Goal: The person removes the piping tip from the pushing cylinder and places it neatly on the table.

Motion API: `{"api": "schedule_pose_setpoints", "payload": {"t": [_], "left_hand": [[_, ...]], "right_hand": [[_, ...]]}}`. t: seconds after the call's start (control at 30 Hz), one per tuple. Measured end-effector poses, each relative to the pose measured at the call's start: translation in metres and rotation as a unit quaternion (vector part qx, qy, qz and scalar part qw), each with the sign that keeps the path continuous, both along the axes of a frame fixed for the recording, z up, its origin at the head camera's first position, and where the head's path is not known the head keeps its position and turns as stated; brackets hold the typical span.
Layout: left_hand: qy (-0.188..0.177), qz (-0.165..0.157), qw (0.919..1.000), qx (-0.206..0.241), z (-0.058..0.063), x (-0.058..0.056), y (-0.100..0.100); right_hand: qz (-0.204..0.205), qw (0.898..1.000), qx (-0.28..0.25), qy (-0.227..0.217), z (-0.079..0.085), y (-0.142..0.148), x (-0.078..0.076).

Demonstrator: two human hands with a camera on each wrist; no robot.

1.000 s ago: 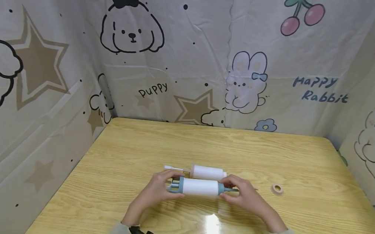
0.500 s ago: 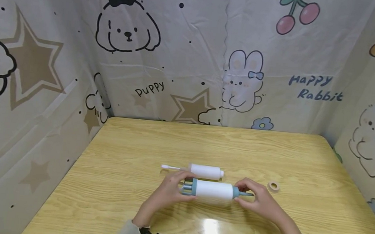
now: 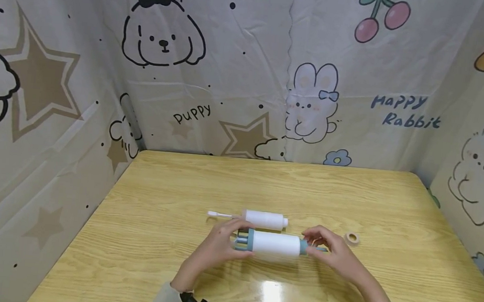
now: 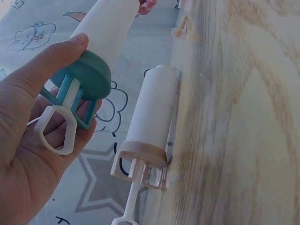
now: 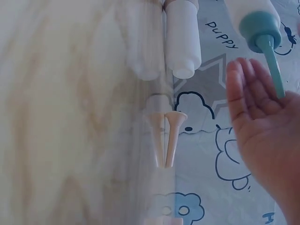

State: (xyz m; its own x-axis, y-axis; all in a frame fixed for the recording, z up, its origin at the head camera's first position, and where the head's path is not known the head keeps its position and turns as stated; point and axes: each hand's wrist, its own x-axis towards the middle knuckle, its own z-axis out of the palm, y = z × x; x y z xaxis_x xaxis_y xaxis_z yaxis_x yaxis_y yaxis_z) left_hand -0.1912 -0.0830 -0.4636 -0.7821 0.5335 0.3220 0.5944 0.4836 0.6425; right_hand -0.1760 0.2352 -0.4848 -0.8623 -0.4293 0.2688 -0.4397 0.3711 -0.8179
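My left hand point(image 3: 221, 242) holds a white icing syringe point(image 3: 276, 243) by its teal collar. In the left wrist view its thumb lies over the collar point(image 4: 89, 75), and a white ring handle point(image 4: 58, 130) sticks out below. At the syringe's other end, my right hand point(image 3: 337, 253) is around the teal cap and nozzle. The right wrist view shows its fingers point(image 5: 248, 79) loosely bent, apart from the cap, beside the teal nozzle point(image 5: 273, 68); the thumb is hidden there. Just behind lies a second white syringe point(image 3: 264, 219) with a peach collar, its plunger pulled out.
A peach nozzle point(image 5: 174, 136) rests on the wood-grained table point(image 3: 156, 186) near the second syringe's tip. Farther right lies a small peach ring point(image 3: 352, 238). Patterned cloth point(image 3: 249, 65) hangs around the table's back and sides.
Both hands and the held syringe first shifted right, then stayed about in place. The right fingers have since loosened from the teal cap, and that hand's thumb has moved onto the nozzle side.
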Motion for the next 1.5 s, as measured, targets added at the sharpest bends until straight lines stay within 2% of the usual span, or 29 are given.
{"api": "schedule_pose_setpoints", "payload": {"t": [0.1,0.2,0.43,0.63,0.83,1.03,1.17,1.27,1.33,1.4,1.5], "left_hand": [[0.002,-0.003,1.0,0.008,-0.001,0.0,-0.001],[0.006,-0.007,0.9999,0.011,-0.003,0.0,-0.001],[0.014,-0.011,0.9998,0.01,-0.003,-0.001,-0.001],[0.008,-0.005,1.0,0.002,-0.003,-0.001,-0.002],[0.005,0.0,1.0,-0.003,-0.004,-0.001,-0.005],[0.014,-0.006,0.9999,0.0,-0.006,-0.002,-0.008],[0.013,-0.005,0.9999,0.0,-0.007,-0.002,-0.01],[0.004,-0.004,1.0,0.005,-0.007,-0.002,-0.011],[-0.006,-0.003,0.9999,0.011,-0.006,-0.001,-0.011],[-0.012,-0.002,0.9998,0.015,-0.006,0.0,-0.012],[-0.019,-0.001,0.9996,0.019,-0.005,0.0,-0.012]], "right_hand": [[0.006,0.996,-0.01,-0.083,0.002,0.0,-0.001],[0.034,0.993,-0.017,-0.116,0.002,-0.002,-0.003],[0.062,0.988,-0.027,-0.137,0.002,-0.003,-0.004],[0.055,0.989,-0.017,-0.139,0.003,-0.004,-0.002],[0.031,0.995,0.003,-0.098,0.002,-0.008,-0.002],[0.014,1.0,0.018,0.002,-0.003,-0.01,-0.002],[0.011,0.997,0.029,0.072,-0.004,-0.012,-0.003],[0.011,0.994,0.032,0.104,-0.004,-0.013,-0.003],[0.01,0.993,0.033,0.112,-0.004,-0.014,-0.003],[0.01,0.995,0.027,0.099,-0.003,-0.014,-0.004],[0.003,0.999,0.004,0.043,-0.001,-0.015,-0.003]]}}
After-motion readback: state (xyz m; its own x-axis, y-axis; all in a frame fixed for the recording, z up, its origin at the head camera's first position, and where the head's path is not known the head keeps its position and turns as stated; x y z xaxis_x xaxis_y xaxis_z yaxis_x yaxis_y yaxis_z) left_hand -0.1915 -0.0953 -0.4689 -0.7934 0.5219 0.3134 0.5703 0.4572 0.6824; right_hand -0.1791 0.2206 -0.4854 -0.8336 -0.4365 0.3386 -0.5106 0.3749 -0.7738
